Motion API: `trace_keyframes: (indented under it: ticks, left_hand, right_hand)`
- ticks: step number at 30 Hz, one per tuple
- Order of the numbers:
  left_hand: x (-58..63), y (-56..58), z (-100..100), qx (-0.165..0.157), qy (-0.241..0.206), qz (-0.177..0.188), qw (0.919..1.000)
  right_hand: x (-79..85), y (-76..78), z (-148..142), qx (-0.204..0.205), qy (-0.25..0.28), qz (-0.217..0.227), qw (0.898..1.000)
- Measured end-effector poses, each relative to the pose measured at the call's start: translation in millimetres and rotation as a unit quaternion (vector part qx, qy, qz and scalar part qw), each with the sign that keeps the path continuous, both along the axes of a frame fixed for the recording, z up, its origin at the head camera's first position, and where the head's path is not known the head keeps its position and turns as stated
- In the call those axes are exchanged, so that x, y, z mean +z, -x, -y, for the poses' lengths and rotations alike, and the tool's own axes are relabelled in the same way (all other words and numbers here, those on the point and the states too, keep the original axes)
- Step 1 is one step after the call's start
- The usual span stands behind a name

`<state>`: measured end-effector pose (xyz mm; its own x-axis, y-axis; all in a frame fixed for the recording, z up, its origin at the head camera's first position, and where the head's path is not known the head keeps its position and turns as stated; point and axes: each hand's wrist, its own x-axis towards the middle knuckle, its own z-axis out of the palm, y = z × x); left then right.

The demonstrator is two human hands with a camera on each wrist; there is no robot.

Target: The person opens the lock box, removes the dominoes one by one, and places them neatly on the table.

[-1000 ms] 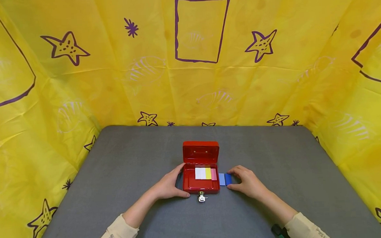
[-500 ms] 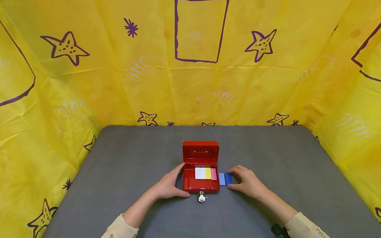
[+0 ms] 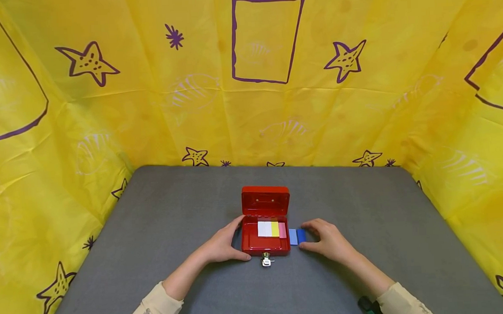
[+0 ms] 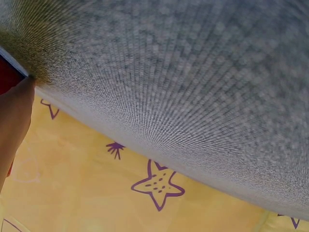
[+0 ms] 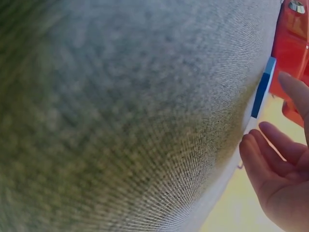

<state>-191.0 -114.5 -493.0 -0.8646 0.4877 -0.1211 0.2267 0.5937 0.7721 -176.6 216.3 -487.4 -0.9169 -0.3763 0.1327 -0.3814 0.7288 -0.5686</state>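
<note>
A small red cash box (image 3: 256,246) stands on the grey table with its lid (image 3: 265,200) raised. Inside lie white blocks (image 3: 264,229), a yellow block (image 3: 274,229) and a pink block (image 3: 282,230). My left hand (image 3: 222,244) holds the box's left side, thumb at the front corner and fingers at the back one. A light blue block (image 3: 293,237) and a dark blue block (image 3: 301,236) lie right of the box. Around the dark blue block, my right hand (image 3: 327,240) spreads thumb and index loosely at its two ends; the right wrist view shows a gap by the fingertips.
A key (image 3: 267,260) sits in the lock at the box's front. Grey cloth covers the table (image 3: 185,193). Yellow patterned fabric (image 3: 206,112) walls in the back and both sides. Near the right sleeve lies a dark object (image 3: 369,307), partly hidden.
</note>
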Motion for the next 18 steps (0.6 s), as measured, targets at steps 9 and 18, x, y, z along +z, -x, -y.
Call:
trace_keyframes:
  ticks: [9, 18]
  left_hand:
    - [-1.8, 0.8, 0.7, 0.0, 0.003, -0.001, 1.0]
    - [-2.8, 0.7, 0.3, -0.001, -0.002, -0.001, 1.0]
  right_hand:
    - [3.6, 0.7, 1.9, -0.052, 0.044, 0.037, 0.997]
    - [9.7, 3.0, 8.3, -0.077, 0.115, 0.068, 0.988]
